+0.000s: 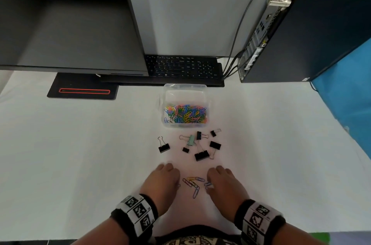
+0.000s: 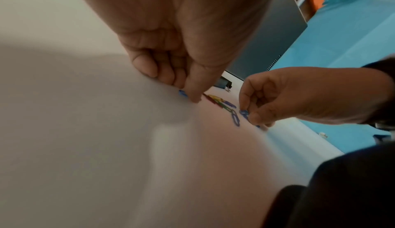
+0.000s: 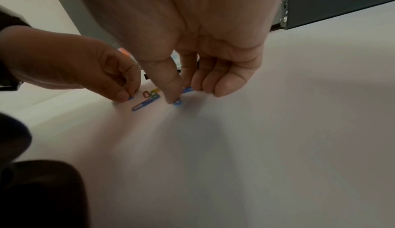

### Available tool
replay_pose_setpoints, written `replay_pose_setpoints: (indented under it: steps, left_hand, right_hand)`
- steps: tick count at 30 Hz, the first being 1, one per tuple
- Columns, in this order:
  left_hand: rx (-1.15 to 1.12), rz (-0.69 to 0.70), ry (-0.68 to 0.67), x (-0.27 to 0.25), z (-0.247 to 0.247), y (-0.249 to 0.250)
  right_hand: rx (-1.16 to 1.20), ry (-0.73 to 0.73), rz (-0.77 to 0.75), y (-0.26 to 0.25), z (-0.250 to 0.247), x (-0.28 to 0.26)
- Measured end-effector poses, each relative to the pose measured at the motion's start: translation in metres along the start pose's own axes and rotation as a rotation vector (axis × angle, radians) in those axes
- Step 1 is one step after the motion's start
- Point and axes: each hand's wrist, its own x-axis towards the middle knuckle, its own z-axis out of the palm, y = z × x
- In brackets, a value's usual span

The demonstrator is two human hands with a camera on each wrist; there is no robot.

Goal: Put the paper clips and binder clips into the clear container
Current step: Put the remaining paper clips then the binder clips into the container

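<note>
Both hands down on the white table near its front edge. Left hand fingers curled, pinching a blue clip. Right hand curled too, pinching another blue clip. Loose paper clips lie between them. Binder clips scattered just beyond; container past those, half full, against the keyboard. Open table on both sides.

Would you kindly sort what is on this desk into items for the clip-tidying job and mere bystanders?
Job: clear container; loose paper clips; binder clips; left hand; right hand.

Bystanders: monitor; keyboard; computer tower.
</note>
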Motion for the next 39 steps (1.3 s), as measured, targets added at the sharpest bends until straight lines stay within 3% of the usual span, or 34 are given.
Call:
replay_pose_setpoints:
  steps: [8, 21, 29, 39]
  left_hand:
    - [0.248, 0.293, -0.042, -0.009, 0.004, 0.006]
    - [0.117, 0.221, -0.113, 0.025, -0.005, 0.027]
    - [0.193, 0.222, -0.116, 0.018, -0.006, 0.024]
    - [0.221, 0.206, -0.155, 0.009, -0.006, 0.020]
  right_hand:
    - [-0.051, 0.012, -0.036, 0.000, 0.006, 0.004]
    - [-0.106, -0.022, -0.045, -0.005, 0.000, 0.006]
    - [-0.146, -0.059, -0.010, -0.008, -0.005, -0.002]
    - [-0.118, -0.049, -0.109, -0.010, -0.001, 0.002]
